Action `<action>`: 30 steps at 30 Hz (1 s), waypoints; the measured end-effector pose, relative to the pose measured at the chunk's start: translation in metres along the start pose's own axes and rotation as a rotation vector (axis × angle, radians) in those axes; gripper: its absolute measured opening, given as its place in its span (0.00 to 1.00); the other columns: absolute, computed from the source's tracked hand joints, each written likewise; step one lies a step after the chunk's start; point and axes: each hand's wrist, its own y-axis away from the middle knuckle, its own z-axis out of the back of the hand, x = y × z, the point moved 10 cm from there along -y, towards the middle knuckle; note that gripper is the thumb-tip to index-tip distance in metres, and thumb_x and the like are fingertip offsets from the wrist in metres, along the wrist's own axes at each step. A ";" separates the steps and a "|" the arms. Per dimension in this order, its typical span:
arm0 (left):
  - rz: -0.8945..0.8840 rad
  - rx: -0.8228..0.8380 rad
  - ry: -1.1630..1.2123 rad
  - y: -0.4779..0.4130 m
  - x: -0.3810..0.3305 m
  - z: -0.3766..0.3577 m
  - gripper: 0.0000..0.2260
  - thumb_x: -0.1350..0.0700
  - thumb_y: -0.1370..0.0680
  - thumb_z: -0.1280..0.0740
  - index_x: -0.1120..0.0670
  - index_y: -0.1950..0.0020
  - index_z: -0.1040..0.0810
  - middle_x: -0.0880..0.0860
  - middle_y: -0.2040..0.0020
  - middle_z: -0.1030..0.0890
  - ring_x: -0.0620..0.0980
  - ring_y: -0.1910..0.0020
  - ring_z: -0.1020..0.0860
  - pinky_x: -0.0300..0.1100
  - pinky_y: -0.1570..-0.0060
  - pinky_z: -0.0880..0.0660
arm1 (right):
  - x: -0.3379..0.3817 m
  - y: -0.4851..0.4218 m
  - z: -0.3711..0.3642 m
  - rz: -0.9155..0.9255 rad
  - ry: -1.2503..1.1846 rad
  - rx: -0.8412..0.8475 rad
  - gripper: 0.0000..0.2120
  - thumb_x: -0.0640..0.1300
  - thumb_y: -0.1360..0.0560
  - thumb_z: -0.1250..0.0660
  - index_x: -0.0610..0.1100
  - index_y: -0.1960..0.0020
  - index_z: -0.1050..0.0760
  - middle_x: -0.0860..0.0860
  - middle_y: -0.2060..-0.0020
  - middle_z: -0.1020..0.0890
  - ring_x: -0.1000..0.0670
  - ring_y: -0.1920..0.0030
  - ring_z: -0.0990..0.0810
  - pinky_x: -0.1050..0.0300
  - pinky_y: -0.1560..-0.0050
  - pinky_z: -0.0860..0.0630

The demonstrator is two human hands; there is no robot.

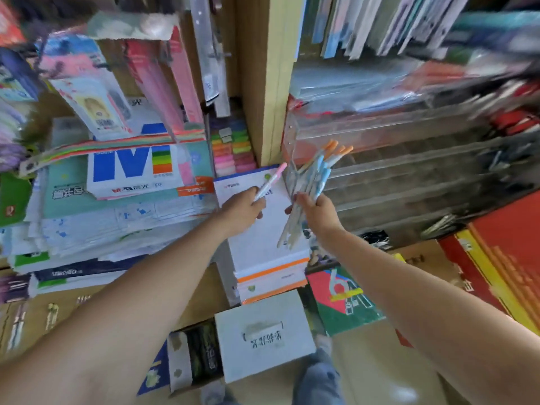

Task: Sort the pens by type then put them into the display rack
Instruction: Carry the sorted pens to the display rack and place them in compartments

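Pen bundle within right fingers, single pink pen between left fingers

Our left hand holds one pen just left of the bundle of pens in our right hand. Both hands hang over a stack of paper packs. The display rack stands to the right, just behind the bundle, with books above it. A wooden post rises beyond the hands, between the rack and the piled paper on the left. A box lies nearer to us than the stack.
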 end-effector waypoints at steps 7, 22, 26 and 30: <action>-0.164 -0.141 -0.400 -0.048 -0.110 -0.045 0.12 0.52 0.18 0.42 0.61 0.49 0.28 0.58 0.53 0.28 0.57 0.56 0.28 0.49 0.59 0.33 | 0.028 -0.064 0.145 0.006 -0.150 -0.161 0.07 0.48 0.22 0.33 0.45 0.57 0.23 0.50 0.63 0.19 0.53 0.65 0.21 0.54 0.59 0.22; -0.168 -0.091 -0.650 -0.066 -0.113 -0.084 0.21 0.53 0.17 0.43 0.58 0.25 0.38 0.56 0.25 0.36 0.53 0.24 0.43 0.46 0.27 0.46 | 0.038 -0.134 0.187 -0.044 -0.401 -0.319 0.11 0.50 0.29 0.26 0.49 0.61 0.27 0.52 0.60 0.18 0.52 0.56 0.17 0.59 0.53 0.21; -0.178 -0.116 -0.644 -0.064 -0.115 -0.082 0.20 0.54 0.18 0.42 0.59 0.27 0.35 0.57 0.27 0.33 0.54 0.26 0.39 0.45 0.29 0.44 | 0.036 -0.139 0.178 -0.022 -0.326 -0.326 0.10 0.51 0.29 0.26 0.50 0.62 0.26 0.53 0.61 0.18 0.53 0.58 0.17 0.60 0.56 0.21; -0.175 -0.131 -0.637 -0.064 -0.119 -0.080 0.17 0.54 0.18 0.42 0.60 0.31 0.31 0.56 0.29 0.31 0.55 0.30 0.33 0.47 0.33 0.39 | 0.030 -0.146 0.163 -0.036 -0.235 -0.291 0.11 0.50 0.30 0.25 0.48 0.62 0.26 0.52 0.60 0.18 0.53 0.60 0.18 0.60 0.57 0.21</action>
